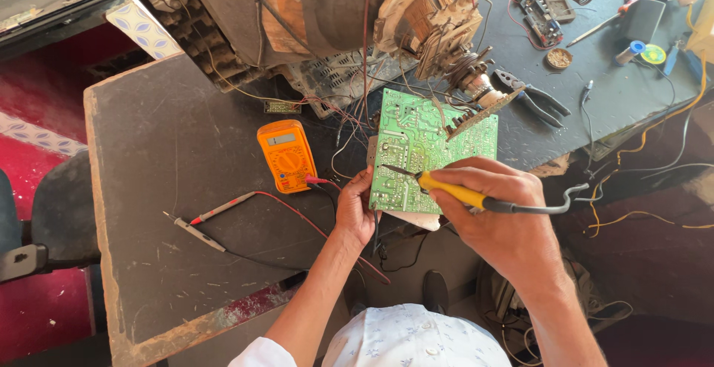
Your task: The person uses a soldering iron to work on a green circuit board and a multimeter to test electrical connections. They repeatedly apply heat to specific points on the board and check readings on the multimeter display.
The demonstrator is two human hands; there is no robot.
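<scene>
Right hand [497,207] closed around one yellow-handled soldering iron [455,192], tip on one green circuit board [424,147]. Left hand [355,207] gripping the board's left edge. Beside: one orange multimeter [285,155], two probes [202,226], one pair of pliers [532,97] farther off.

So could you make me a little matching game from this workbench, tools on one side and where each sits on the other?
1. soldering iron
2. multimeter
3. pliers
4. circuit board

a. lying right of the board's top corner
b. steadied at its edge by the left hand
c. gripped in the right hand
d. lying left of the board

Pairs: 1-c, 2-d, 3-a, 4-b
</scene>
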